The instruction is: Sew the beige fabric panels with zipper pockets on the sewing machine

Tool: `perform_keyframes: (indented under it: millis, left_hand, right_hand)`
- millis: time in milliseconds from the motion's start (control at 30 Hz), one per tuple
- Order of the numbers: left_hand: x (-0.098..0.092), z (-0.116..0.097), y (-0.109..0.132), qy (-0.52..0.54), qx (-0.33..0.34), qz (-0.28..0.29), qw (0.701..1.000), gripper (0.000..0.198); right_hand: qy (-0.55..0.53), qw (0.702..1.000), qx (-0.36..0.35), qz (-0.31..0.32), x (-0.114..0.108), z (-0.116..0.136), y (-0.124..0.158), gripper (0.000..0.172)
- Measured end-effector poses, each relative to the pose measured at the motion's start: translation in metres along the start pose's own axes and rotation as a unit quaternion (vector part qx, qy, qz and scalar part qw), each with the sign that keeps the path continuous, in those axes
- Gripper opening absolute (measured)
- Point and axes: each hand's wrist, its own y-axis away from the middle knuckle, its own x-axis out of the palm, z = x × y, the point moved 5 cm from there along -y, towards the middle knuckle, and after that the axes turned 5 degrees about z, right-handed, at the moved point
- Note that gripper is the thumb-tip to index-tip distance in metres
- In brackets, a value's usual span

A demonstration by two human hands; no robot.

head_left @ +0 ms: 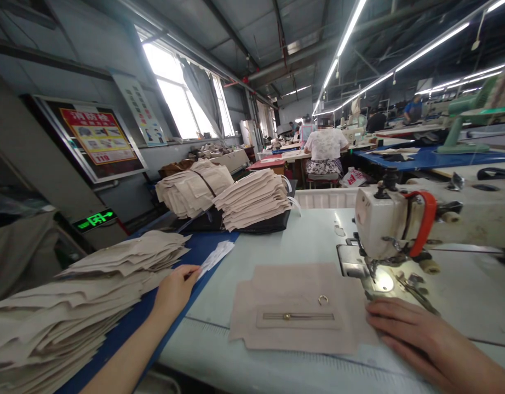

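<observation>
My left hand (176,290) is at the blue surface's edge, thumb and fingers closed on the near end of some white labels (216,256). My right hand (417,336) rests with its fingers stretched out along the right edge of a flat beige fabric panel (297,282). A zipper (310,317) is set in a narrow slot on that panel, its metal slider left of the middle. Above the zipper lies a small open metal ring (322,300). The sewing machine (384,230) stands just beyond my right hand, its lamp lit over the needle area.
Stacked beige fabric pieces (84,306) lie to the left on a blue surface (125,323). Two more bundles, one strapped (195,189) and one loose (254,200), are at the back. A seated person (325,145) is farther off, and a green fan (462,120) stands at right.
</observation>
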Motion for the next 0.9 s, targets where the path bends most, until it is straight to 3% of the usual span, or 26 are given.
perform_keyframes:
  millis: [200,433,600,800,900]
  left_hand:
    - [-0.005,0.004,0.001,0.018,-0.005,-0.026,0.999,0.024]
    - [-0.003,0.01,-0.004,0.045,-0.038,0.018,0.998,0.037]
    - [-0.004,0.013,-0.005,0.058,-0.046,0.011,0.997,0.041]
    - [-0.017,0.01,0.002,0.046,-0.063,-0.065,0.995,0.032]
    - [-0.029,-0.018,0.013,0.027,0.018,-0.148,0.988,0.029]
  right_hand:
    - [-0.007,1.0,0.006,0.016,0.003,-0.002,0.0,0.033]
    - [-0.005,1.0,0.012,0.017,0.004,-0.002,0.002,0.033]
    - [-0.011,1.0,0.01,0.003,0.005,-0.004,0.004,0.035]
    - [0.004,1.0,0.0,0.015,0.005,-0.002,0.001,0.031]
    - [-0.019,1.0,0.0,0.023,-0.001,0.004,-0.003,0.03]
